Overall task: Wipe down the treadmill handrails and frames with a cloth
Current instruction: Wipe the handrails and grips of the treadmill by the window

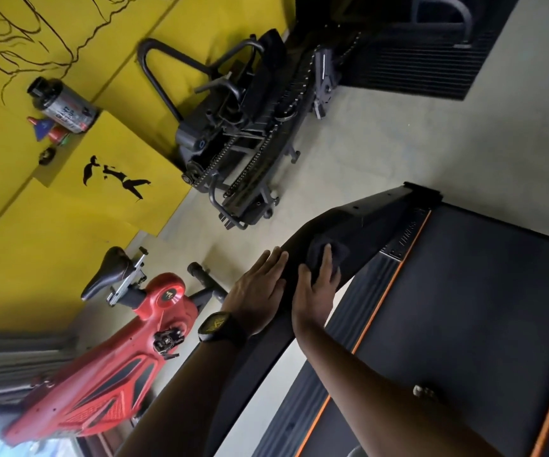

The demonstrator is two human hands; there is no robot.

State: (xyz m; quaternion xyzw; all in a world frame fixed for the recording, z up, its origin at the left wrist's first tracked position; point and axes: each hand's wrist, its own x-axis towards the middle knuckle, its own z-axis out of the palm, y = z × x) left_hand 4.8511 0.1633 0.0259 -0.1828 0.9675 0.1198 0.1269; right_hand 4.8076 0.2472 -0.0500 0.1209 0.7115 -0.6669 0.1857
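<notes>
1. Yellow wall panels (35,242) with black drawings on them close off the room on one side, above a pale floor (381,143); the whole view is strongly tilted.
2. Against that wall a small ledge holds a grey canister (63,103) with a black cap, and a few smaller items sit beside it.
3. On the floor stand a red exercise bike (118,367) with a black saddle, and farther off a black machine (243,127) with curved rails and chain-like tracks.
4. Nearest the camera is the treadmill, with a black belt (464,291) edged by an orange stripe (378,311).
5. Its black side frame (365,222) runs from the lower middle of the view up to the corner of the deck.
6. A dark cloth (314,250) lies bunched on this frame, roughly halfway along the part in view.
7. The right hand (316,291) rests on the cloth, fingers straight and slightly spread, pressing it flat against the frame rather than gripping it.
8. The left hand (260,288) lies just beside it on the outer face of the same frame, palm down, fingers straight and close together, holding nothing.
9. A black watch (217,326) is on the left wrist.
</notes>
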